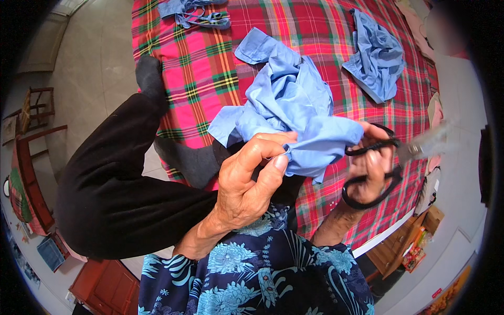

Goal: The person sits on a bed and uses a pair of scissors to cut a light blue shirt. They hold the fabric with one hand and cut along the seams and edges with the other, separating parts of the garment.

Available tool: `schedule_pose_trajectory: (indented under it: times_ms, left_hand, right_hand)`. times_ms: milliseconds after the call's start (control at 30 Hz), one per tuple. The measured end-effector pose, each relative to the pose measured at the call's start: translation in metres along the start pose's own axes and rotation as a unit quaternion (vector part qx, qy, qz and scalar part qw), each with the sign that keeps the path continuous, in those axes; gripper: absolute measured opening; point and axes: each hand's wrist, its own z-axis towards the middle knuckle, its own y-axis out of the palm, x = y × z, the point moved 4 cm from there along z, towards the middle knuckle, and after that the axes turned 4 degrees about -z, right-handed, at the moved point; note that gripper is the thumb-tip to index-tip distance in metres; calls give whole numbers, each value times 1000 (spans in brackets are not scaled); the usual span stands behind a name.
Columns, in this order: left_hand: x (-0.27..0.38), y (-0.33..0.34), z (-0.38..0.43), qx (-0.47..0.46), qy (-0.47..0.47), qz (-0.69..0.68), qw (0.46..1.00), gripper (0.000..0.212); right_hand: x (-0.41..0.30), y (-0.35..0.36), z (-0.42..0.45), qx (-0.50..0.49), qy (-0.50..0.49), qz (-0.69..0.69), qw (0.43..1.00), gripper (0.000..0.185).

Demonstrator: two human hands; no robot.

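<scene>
A crumpled light-blue cloth garment (pixel 289 92) with stitched edges lies in front of me, its near end lifted towards my lap. Thumb and forefinger of my left hand (pixel 250 181) pinch a seam at that near end, where a short bit of thread shows. My right hand (pixel 372 167) holds black-handled scissors (pixel 413 149), with fingers through the loops. The blades are blurred and point right, away from the cloth. Fingertips of the right hand meet the cloth's right corner; whether they grip it is hard to tell.
Under the cloth is a bed with a red plaid cover (pixel 330 23). Another blue piece (pixel 376 59) lies at far right, and blue strips (pixel 197 13) at far left. My bent leg (pixel 130 189) is at left. A wooden cabinet (pixel 397 240) stands beyond the bed's right edge.
</scene>
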Motion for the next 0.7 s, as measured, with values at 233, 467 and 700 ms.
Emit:
schedule_pose_trajectory:
  times_ms: [233,467,700]
  left_hand:
    - [3,-4,-1,27,-36,7,999,7]
    - [4,-5,1,10,-25,28,999,6]
    - [7,-6,0,22,-17,55,998,7]
  right_hand:
    - [-15,-26,-64,-275,190,126,934,56]
    - [-14,-5,-84,-479,259,-99,833,25]
    - [-19,-13,-79,-465,326,-113,815,26]
